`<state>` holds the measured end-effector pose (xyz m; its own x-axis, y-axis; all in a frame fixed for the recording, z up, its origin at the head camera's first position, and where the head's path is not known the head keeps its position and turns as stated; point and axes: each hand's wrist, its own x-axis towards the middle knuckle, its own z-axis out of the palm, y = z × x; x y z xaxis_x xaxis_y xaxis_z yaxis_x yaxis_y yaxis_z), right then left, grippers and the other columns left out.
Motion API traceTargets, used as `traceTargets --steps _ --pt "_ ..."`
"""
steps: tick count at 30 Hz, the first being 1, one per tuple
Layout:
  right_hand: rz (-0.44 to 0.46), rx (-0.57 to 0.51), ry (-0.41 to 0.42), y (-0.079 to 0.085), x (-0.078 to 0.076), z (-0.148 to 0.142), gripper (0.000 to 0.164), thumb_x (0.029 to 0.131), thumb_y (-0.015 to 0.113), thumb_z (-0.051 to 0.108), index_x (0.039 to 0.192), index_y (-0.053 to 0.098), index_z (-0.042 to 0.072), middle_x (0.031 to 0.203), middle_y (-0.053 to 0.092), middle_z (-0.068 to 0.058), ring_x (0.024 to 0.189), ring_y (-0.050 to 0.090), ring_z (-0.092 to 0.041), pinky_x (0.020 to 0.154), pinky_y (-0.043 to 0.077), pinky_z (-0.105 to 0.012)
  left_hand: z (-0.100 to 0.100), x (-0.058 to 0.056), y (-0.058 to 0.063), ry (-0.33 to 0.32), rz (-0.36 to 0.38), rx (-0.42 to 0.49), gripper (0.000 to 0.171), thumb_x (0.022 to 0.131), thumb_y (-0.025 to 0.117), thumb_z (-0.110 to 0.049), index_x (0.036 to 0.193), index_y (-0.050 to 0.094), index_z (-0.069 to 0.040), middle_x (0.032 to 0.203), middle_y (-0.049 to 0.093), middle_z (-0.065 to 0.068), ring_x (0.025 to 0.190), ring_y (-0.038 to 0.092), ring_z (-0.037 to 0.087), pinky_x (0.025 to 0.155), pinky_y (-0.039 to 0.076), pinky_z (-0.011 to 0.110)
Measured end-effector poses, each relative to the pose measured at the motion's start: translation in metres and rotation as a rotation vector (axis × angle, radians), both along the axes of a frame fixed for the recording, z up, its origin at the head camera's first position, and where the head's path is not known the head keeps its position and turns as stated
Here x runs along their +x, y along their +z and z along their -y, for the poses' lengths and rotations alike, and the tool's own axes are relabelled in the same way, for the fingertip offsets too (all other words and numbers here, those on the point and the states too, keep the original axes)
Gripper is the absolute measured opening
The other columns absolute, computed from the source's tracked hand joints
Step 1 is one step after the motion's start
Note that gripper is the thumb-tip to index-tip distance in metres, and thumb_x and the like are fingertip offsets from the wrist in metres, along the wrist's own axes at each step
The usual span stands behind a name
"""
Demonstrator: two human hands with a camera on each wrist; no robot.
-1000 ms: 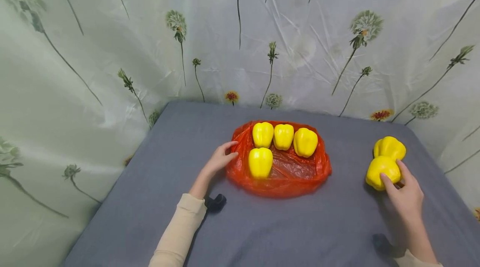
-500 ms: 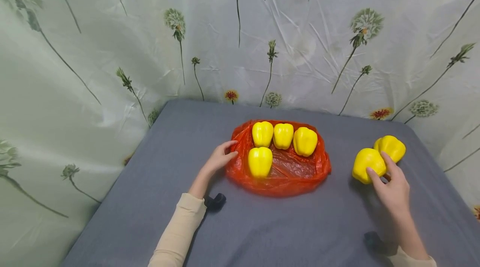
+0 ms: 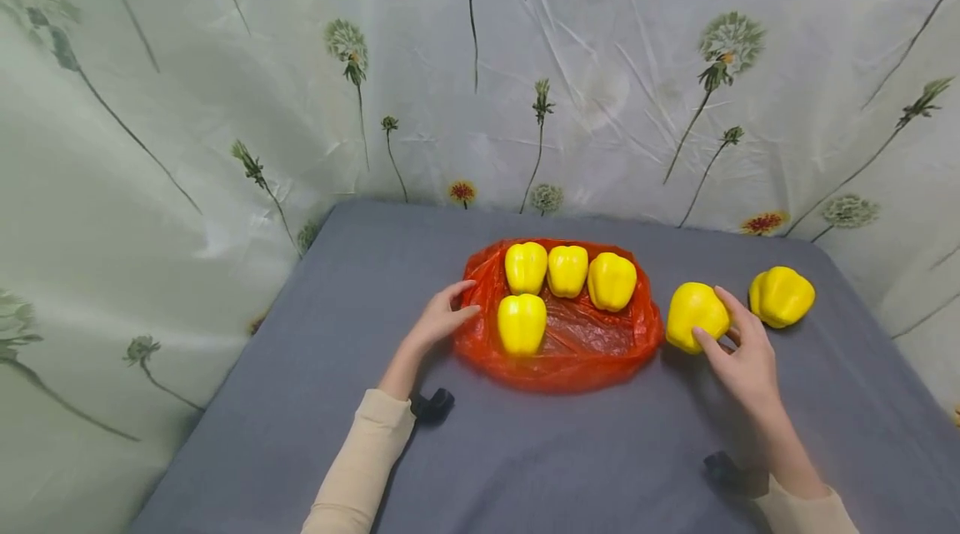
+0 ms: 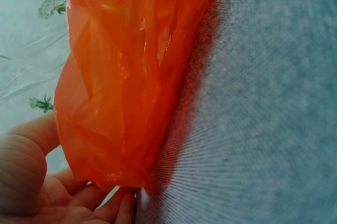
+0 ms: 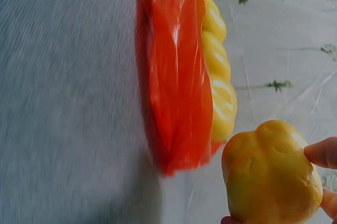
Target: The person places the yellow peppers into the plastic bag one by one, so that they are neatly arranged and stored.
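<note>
My right hand (image 3: 746,361) holds a yellow bell pepper (image 3: 692,319) between thumb and fingers, just off the right side of a red plastic bag (image 3: 558,376). In the right wrist view this bell pepper (image 5: 271,176) appears close up, its lobed end toward the camera. The bag lies with its mouth spread wide, and several yellow bell peppers (image 3: 522,324) stand inside, three in a back row and one at the front left. At the bag's left side rests my left hand (image 3: 435,324), fingers loosely bent; its fingertips touch the red plastic (image 4: 116,87).
One more yellow bell pepper (image 3: 781,297) lies on the grey cloth-covered table (image 3: 592,467), behind and right of my right hand. Around the table's back and left hangs a pale curtain (image 3: 420,42) printed with dandelions. Dark wrist-camera mounts (image 3: 433,406) sit by both wrists.
My right hand has carried its bell pepper leftward, away from the other loose one and up to the bag's right side. My left hand has stayed at the bag's left edge.
</note>
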<state>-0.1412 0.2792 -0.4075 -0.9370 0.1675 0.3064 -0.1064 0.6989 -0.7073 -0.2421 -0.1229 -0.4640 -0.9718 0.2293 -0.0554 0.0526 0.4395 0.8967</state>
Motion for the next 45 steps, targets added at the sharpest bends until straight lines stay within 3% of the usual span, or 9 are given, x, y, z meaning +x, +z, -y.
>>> traceTargets --steps 11,13,15,17,19,21,27,34,45 --pt "0.013 -0.033 0.119 0.001 -0.006 0.028 0.065 0.088 0.062 0.013 0.146 0.031 0.012 0.133 0.037 -0.029 0.108 0.05 -0.053 0.069 0.032 0.008 -0.001 0.001 0.0 -0.002 0.004 0.004 0.059 0.086 0.064 -0.022 0.14 0.043 -0.012 0.142 0.046 0.013 0.122 0.049 0.03 0.102 0.046 0.045" --pt "0.024 -0.032 0.133 0.0 -0.007 0.032 0.065 0.089 0.062 0.015 0.146 0.031 0.013 0.134 0.037 -0.028 0.109 0.05 -0.052 0.072 0.037 0.005 -0.001 0.001 0.0 -0.003 0.005 0.0 0.059 0.086 0.064 -0.022 0.14 0.042 -0.012 0.142 0.046 0.013 0.123 0.049 0.03 0.102 0.046 0.045" --pt "0.032 -0.026 0.149 -0.001 -0.009 0.036 0.065 0.089 0.062 0.016 0.146 0.031 0.014 0.133 0.038 -0.027 0.11 0.051 -0.05 0.077 0.05 -0.007 -0.001 0.002 0.0 -0.001 0.007 -0.001 0.059 0.086 0.064 -0.023 0.14 0.042 -0.012 0.143 0.045 0.013 0.124 0.048 0.03 0.102 0.046 0.045" --pt "0.03 -0.02 0.166 -0.001 -0.011 0.04 0.065 0.089 0.062 0.016 0.146 0.031 0.013 0.132 0.039 -0.026 0.11 0.051 -0.049 0.081 0.056 -0.028 -0.001 0.001 0.001 -0.002 0.011 0.004 0.059 0.086 0.064 -0.023 0.14 0.042 -0.011 0.143 0.045 0.013 0.125 0.048 0.03 0.103 0.045 0.045" --pt "0.024 -0.016 0.184 -0.002 -0.013 0.043 0.064 0.089 0.062 0.015 0.146 0.032 0.012 0.132 0.04 -0.026 0.11 0.052 -0.048 0.083 0.052 -0.046 -0.002 0.001 0.002 -0.003 0.015 0.008 0.059 0.086 0.064 -0.023 0.14 0.042 -0.011 0.143 0.045 0.014 0.125 0.047 0.031 0.103 0.045 0.046" --pt "0.014 -0.017 0.201 -0.004 -0.015 0.047 0.064 0.088 0.062 0.013 0.145 0.033 0.01 0.132 0.041 -0.025 0.109 0.053 -0.047 0.084 0.049 -0.053 -0.002 0.0 0.003 -0.004 0.021 0.014 0.059 0.086 0.064 -0.023 0.14 0.042 -0.011 0.143 0.045 0.014 0.126 0.047 0.031 0.103 0.045 0.046" --pt "0.037 -0.002 0.223 -0.008 -0.018 0.059 0.063 0.088 0.064 0.015 0.144 0.035 0.01 0.132 0.043 -0.024 0.107 0.057 -0.043 0.082 0.056 -0.038 -0.002 -0.001 0.001 -0.008 0.009 0.005 0.058 0.087 0.063 -0.024 0.14 0.042 -0.01 0.143 0.045 0.015 0.125 0.047 0.032 0.104 0.044 0.046" --pt "0.088 -0.032 0.263 -0.011 -0.018 0.069 0.062 0.088 0.063 0.018 0.144 0.035 0.011 0.136 0.042 -0.024 0.109 0.056 -0.045 0.085 0.052 -0.054 -0.001 0.0 0.002 -0.011 0.013 0.018 0.058 0.088 0.062 -0.024 0.14 0.042 -0.009 0.143 0.045 0.016 0.124 0.048 0.033 0.104 0.044 0.046" --pt "0.125 -0.036 0.311 -0.02 -0.021 0.082 0.062 0.089 0.063 0.023 0.144 0.036 0.013 0.14 0.043 -0.022 0.111 0.057 -0.04 0.087 0.053 -0.049 -0.001 0.0 0.001 -0.022 -0.015 0.012 0.057 0.087 0.062 -0.02 0.139 0.042 -0.006 0.144 0.044 0.017 0.128 0.044 0.033 0.109 0.038 0.048"
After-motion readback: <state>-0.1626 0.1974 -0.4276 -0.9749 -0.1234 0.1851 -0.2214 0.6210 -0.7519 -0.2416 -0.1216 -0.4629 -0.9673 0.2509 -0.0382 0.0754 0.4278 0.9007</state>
